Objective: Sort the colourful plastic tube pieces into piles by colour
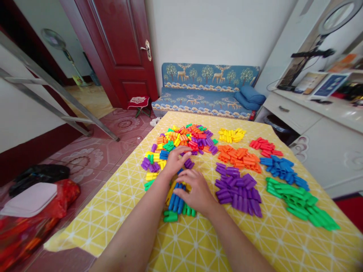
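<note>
A mixed heap of small plastic tube pieces [181, 141] in many colours lies on the yellow patterned tablecloth [198, 241]. My left hand [176, 160] rests on the near edge of the heap, fingers curled over some pieces. My right hand [195, 190] lies just below it, fingers bent down over a small cluster of blue pieces [176, 200] and green pieces [171, 216]. Sorted piles lie to the right: yellow [231, 135], orange [239, 156], red [265, 146], blue [283, 170], purple [239, 187] and green [302, 204].
A blue patterned sofa [207, 90] stands beyond the table's far edge, beside a dark red door [121, 49]. White cabinets [326, 143] with a ring lamp are at the right. Bags and a metal ladder lie on the tiled floor to the left.
</note>
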`<state>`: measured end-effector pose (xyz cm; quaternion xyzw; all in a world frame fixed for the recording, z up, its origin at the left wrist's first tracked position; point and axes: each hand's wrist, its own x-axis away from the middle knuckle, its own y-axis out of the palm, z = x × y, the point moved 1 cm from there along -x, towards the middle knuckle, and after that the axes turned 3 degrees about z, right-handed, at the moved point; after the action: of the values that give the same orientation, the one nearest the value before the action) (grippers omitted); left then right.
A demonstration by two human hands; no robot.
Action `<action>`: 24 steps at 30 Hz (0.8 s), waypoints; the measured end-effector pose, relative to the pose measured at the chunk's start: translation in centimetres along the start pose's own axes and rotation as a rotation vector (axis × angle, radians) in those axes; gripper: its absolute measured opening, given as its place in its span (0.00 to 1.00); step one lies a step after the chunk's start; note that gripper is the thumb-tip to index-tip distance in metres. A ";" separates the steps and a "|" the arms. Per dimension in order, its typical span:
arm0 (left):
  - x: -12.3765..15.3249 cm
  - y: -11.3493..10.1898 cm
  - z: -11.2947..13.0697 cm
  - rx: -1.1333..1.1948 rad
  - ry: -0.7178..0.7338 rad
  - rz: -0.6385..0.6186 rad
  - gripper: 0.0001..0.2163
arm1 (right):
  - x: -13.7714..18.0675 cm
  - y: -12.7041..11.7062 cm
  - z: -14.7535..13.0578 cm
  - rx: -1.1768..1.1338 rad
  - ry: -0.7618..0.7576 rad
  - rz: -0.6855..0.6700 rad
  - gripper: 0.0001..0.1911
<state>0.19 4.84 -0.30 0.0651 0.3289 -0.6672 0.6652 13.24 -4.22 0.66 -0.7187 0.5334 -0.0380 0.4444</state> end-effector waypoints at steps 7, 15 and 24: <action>-0.6 -4.0 0.4 -0.051 -0.145 0.312 0.23 | 1.9 0.5 -1.8 0.040 -0.173 -0.313 0.43; 0.1 -9.2 -2.4 -0.705 -0.477 0.554 0.17 | 1.6 1.7 0.0 0.196 -0.047 -0.129 0.33; 0.1 -4.8 -2.5 -0.543 -0.499 0.294 0.24 | 0.3 2.6 4.1 0.198 0.236 0.261 0.34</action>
<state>-5.19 5.61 -0.60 -0.2311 0.3086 -0.4491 0.8060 13.63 -2.08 -3.67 -0.5870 0.6639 -0.1162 0.4485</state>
